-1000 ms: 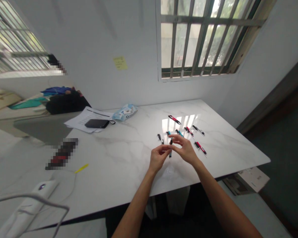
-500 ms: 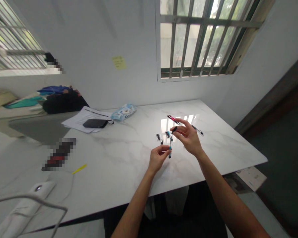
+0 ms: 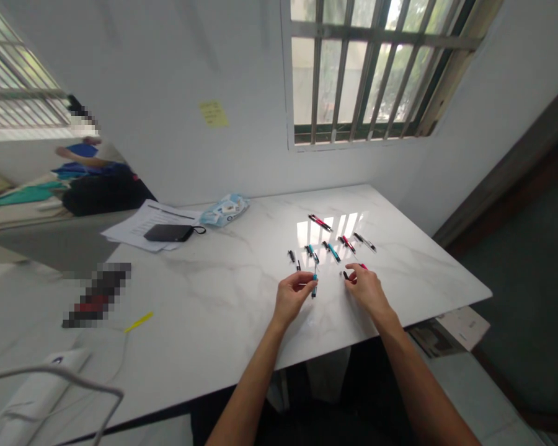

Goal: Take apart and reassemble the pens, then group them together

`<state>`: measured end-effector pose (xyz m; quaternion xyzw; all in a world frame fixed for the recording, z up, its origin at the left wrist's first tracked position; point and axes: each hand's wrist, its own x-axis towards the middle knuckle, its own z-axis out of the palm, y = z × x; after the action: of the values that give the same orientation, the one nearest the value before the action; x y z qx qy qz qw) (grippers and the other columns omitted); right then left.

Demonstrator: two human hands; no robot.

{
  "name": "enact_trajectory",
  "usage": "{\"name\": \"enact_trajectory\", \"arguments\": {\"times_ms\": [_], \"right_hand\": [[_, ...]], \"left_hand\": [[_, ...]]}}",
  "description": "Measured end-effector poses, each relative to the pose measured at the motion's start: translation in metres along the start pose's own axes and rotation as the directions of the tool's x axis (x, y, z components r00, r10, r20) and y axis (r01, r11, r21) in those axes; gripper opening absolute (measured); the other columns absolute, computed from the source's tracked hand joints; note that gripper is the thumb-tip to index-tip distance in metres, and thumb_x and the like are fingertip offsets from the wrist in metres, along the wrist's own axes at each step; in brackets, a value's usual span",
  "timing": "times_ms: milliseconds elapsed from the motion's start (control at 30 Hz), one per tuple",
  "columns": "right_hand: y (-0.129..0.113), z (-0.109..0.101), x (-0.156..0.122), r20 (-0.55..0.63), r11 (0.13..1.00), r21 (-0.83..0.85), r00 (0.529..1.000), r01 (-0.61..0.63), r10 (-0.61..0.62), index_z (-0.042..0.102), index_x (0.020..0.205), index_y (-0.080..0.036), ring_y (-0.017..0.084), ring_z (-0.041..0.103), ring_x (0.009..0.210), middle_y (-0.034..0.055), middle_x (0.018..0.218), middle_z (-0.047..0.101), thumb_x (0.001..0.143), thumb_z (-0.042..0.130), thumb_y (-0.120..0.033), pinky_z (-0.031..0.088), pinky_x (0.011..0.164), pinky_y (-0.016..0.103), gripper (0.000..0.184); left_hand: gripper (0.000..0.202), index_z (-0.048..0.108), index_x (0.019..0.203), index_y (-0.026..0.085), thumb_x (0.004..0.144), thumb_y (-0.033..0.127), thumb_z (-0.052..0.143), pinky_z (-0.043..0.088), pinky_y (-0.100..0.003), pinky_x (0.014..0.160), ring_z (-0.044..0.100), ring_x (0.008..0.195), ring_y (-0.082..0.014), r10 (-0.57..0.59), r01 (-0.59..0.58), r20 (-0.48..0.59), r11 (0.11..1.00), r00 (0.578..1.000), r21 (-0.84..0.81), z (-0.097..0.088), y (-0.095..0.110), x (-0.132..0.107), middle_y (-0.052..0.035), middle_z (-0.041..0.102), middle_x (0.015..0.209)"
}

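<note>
My left hand (image 3: 291, 298) pinches a blue pen barrel (image 3: 314, 286) held upright just above the table, with a thin refill sticking out of its top. To its right, my right hand (image 3: 367, 290) is low over the table, thumb and fingers closed around a small black pen part (image 3: 345, 275). A red pen piece (image 3: 363, 266) peeks out behind the right hand's knuckles. Beyond the hands lie pen parts in a row: a black piece (image 3: 291, 256), two teal-and-black sets, one being the teal pen pieces (image 3: 332, 251), and red pen pieces (image 3: 347, 244).
Farther back are a red-and-black pen (image 3: 320, 222) and a black-and-clear pen (image 3: 365, 241). At the left lie papers (image 3: 134, 232), a black pouch (image 3: 170, 233), a wipes pack (image 3: 225, 210) and a yellow strip (image 3: 138, 323). A person's arm shows at far left.
My right hand has moved down and toward me with the black pen part, uncovering pen pieces behind it. The left hand still holds the blue barrel. The view has shifted slightly.
</note>
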<state>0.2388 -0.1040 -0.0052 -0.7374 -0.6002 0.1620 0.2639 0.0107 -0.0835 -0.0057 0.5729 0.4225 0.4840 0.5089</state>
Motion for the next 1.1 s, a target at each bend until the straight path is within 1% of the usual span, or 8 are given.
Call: {"name": "enact_trajectory", "arguments": {"times_ms": [233,400,600,700,800,933,1000,1100], "right_hand": [[-0.005,0.008,0.011,-0.024,0.998,-0.068,1.000,-0.001,0.000,0.068,0.124,-0.019,0.025,0.073,0.088,0.0076,0.088,0.078,0.085,0.064,-0.012,0.049,0.075,0.030,0.040],[-0.006,0.011,0.014,-0.022,0.998,-0.058,1.000,0.002,-0.003,0.068,0.124,-0.019,0.026,0.073,0.092,0.0081,0.091,0.078,0.085,0.064,-0.013,0.050,0.078,0.031,0.039],[-0.005,0.009,0.008,-0.024,1.000,-0.029,1.000,0.008,-0.009,0.069,0.122,-0.021,0.024,0.073,0.087,0.0069,0.092,0.077,0.086,0.064,-0.014,0.050,0.080,0.031,0.037],[-0.008,0.004,0.005,-0.059,1.000,-0.015,0.998,-0.001,0.000,0.070,0.122,-0.022,0.023,0.072,0.084,0.0065,0.093,0.077,0.087,0.066,-0.020,0.051,0.077,0.031,0.035],[-0.020,-0.003,-0.001,-0.100,0.986,0.148,0.993,0.071,-0.057,0.072,0.117,-0.022,0.021,0.069,0.076,0.0049,0.090,0.076,0.090,0.067,-0.034,0.051,0.074,0.033,0.030],[-0.045,-0.005,-0.012,-0.034,0.843,0.483,0.967,0.238,-0.254,0.077,0.107,-0.023,0.020,0.067,0.075,0.0043,0.088,0.076,0.090,0.069,-0.047,0.052,0.071,0.032,0.030],[-0.055,-0.001,-0.017,-0.027,0.787,0.568,0.962,0.240,-0.273,0.079,0.102,-0.023,0.020,0.067,0.077,0.0051,0.090,0.077,0.089,0.070,-0.047,0.052,0.070,0.033,0.029],[-0.062,0.007,-0.021,-0.037,0.732,0.654,0.975,0.190,-0.220,0.079,0.094,-0.022,0.021,0.068,0.080,0.0062,0.091,0.077,0.087,0.073,-0.045,0.054,0.072,0.034,0.025]], "left_hand": [[0.027,0.079,0.092,0.016,0.077,0.038,0.083,0.061,-0.027,0.072,0.073,0.079,-0.0184,0.006,-0.006,0.007,1.000,1.000,0.007,-0.002,-0.003,0.001,-0.0080,0.079,0.091],[0.026,0.079,0.091,0.016,0.078,0.038,0.084,0.060,-0.027,0.071,0.073,0.078,-0.0180,-0.001,0.001,-0.008,1.000,1.000,0.006,-0.002,-0.001,0.000,-0.0074,0.079,0.089],[0.027,0.078,0.091,0.015,0.077,0.038,0.084,0.060,-0.027,0.071,0.073,0.079,-0.0183,-0.005,0.005,0.000,1.000,1.000,-0.006,0.000,0.000,0.000,-0.0078,0.078,0.089],[0.027,0.078,0.092,0.015,0.077,0.038,0.083,0.060,-0.027,0.071,0.073,0.079,-0.0184,-0.009,0.009,0.003,1.000,1.000,0.000,-0.001,0.000,0.000,-0.0078,0.078,0.090],[0.027,0.078,0.092,0.015,0.077,0.038,0.084,0.059,-0.027,0.072,0.073,0.079,-0.0184,-0.011,0.011,0.005,1.000,1.000,0.002,0.000,0.000,0.000,-0.0079,0.079,0.090],[0.030,0.078,0.092,0.015,0.077,0.041,0.084,0.059,-0.027,0.072,0.073,0.080,-0.0188,0.009,-0.009,0.019,1.000,1.000,-0.017,0.000,0.001,0.000,-0.0078,0.078,0.089],[0.032,0.078,0.092,0.015,0.077,0.043,0.084,0.060,-0.028,0.073,0.073,0.080,-0.0195,0.025,-0.024,0.047,0.999,0.999,-0.023,0.001,0.003,-0.001,-0.0083,0.078,0.090],[0.032,0.078,0.094,0.015,0.080,0.043,0.082,0.059,-0.030,0.076,0.072,0.082,-0.0200,0.034,-0.033,0.085,0.999,0.996,-0.021,0.001,0.004,-0.002,-0.0095,0.078,0.092]]}}
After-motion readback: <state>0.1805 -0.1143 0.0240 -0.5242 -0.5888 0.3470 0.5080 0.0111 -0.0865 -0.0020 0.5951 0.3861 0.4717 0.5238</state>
